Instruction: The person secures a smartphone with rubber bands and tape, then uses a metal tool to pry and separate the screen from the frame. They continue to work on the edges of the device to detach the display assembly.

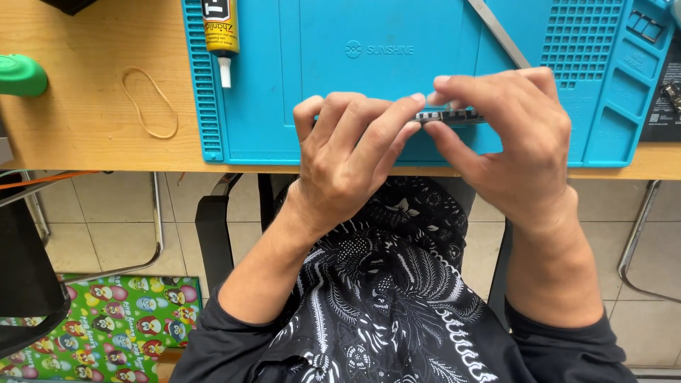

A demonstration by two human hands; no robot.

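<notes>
Head view: I judge I'm mid-handling; my left hand and right hand pinch a thin dark strip (edge-on) over the blue mat. Next needs steady fingers.

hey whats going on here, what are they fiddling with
A person seated at a wooden desk holds a small, thin dark part between the fingertips of the left hand and the right hand, just above a blue silicone work mat. What the part is cannot be made out. A yellow glue tube and a flat metal tool lie on the mat, and a rubber band rests on the desk beside it.
</notes>
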